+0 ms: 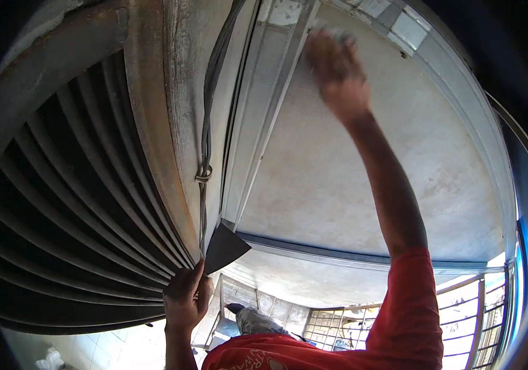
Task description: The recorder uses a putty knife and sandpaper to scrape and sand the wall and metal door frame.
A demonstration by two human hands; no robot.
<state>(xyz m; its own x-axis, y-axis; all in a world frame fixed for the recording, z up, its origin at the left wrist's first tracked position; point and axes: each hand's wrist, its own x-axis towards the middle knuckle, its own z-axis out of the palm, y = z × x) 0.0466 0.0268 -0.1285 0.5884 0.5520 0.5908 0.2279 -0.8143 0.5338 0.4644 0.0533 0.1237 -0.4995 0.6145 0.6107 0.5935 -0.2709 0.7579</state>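
My right hand [341,77] is raised high against a pale grey panel [344,166], close to the panel's left frame strip [279,102]. Motion smears its fingers, and a greyish patch at the fingertips is too blurred to name. Lower down, my left hand [184,299] is closed, thumb upward, at the edge of a dark slatted louver [85,179]. A stiff dark grey sheet [227,248], much like sandpaper, sticks out beside that thumb and appears to be held there. The palm side of the left hand is hidden.
Dark cables [207,117], tied with a loop [203,174], run down the wall beside a weathered wooden post [182,92]. A blue-grey rail [362,251] crosses under the panel. Metal bars [455,317] stand at lower right. Patterned trousers [257,322] show beyond my red shirt.
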